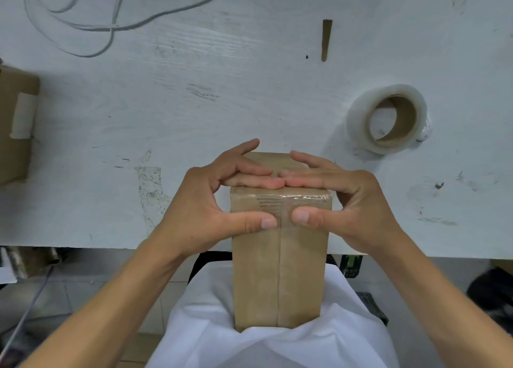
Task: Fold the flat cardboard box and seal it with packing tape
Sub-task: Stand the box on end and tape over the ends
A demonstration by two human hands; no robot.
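A folded brown cardboard box (280, 273) stands on end between my lap and the table's front edge, its long seam facing me. Clear tape runs down that seam and over the top edge. My left hand (219, 203) grips the upper left of the box, fingers flat on the top face and thumb pressed on the taped seam. My right hand (338, 198) mirrors it on the upper right, thumb beside the left thumb. A roll of clear packing tape (388, 117) with a brown core lies on the table to the right, beyond the box.
The white worn table (222, 90) carries grey cables (83, 26) at the far left, a brown cardboard piece (14, 123) at the left edge and a thin cardboard sliver (326, 40) at the back. White cloth (263, 340) covers my lap.
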